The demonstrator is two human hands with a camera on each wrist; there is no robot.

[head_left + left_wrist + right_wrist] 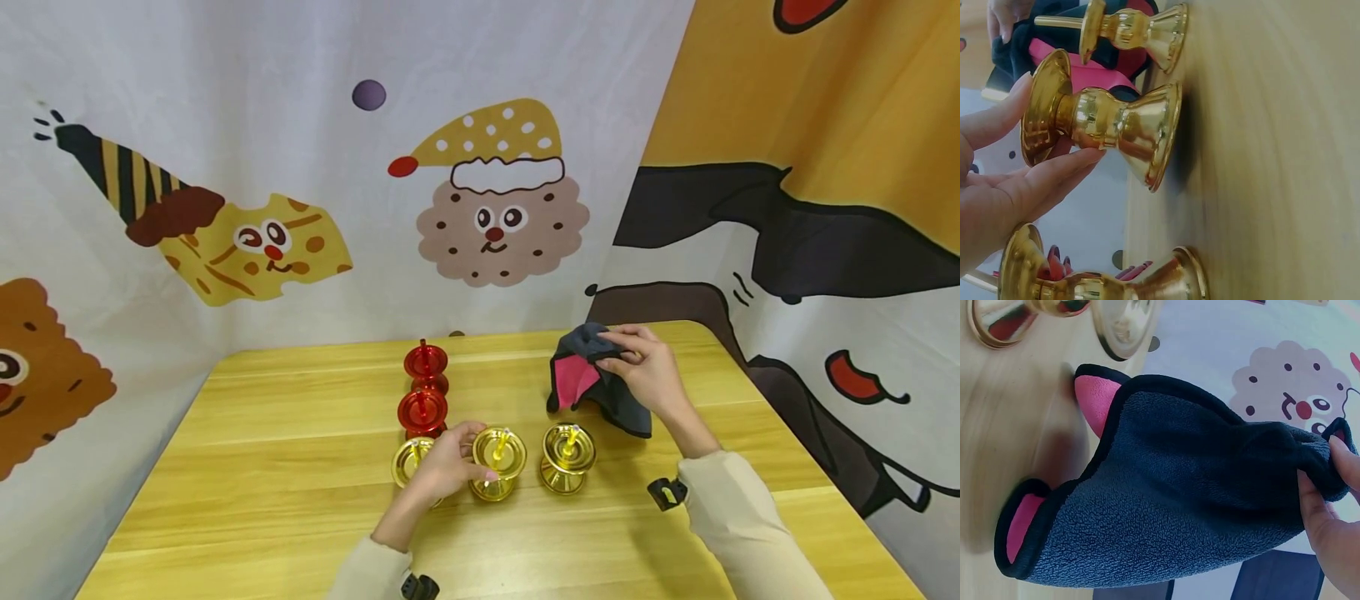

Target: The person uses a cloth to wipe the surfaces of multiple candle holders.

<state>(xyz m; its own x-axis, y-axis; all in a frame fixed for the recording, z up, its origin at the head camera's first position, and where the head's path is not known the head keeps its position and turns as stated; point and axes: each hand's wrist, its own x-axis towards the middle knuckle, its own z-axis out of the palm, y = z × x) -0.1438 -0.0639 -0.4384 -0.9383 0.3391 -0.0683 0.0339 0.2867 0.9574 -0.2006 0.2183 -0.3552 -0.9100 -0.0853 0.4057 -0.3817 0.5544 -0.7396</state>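
Three gold candle holders stand in a row on the table, each with a dish and a thin yellow stick. My left hand (442, 468) grips the middle gold candle holder (496, 457), thumb at its dish rim and fingers against its stem in the left wrist view. That holder's flared base is close over the wood. Partly hidden behind this hand is the left gold candle holder (408, 460); the right gold candle holder (564, 468) stands untouched. My right hand (649, 372) pinches the top of a dark grey cloth (1179, 481) with a pink underside, which hangs down to the table.
Two red candle holders, a front one (422, 412) and a rear one (426, 362), stand in line behind the left gold one. The wooden table (255, 467) ends at a cartoon-printed curtain (300, 150) at the back, which continues along the right side.
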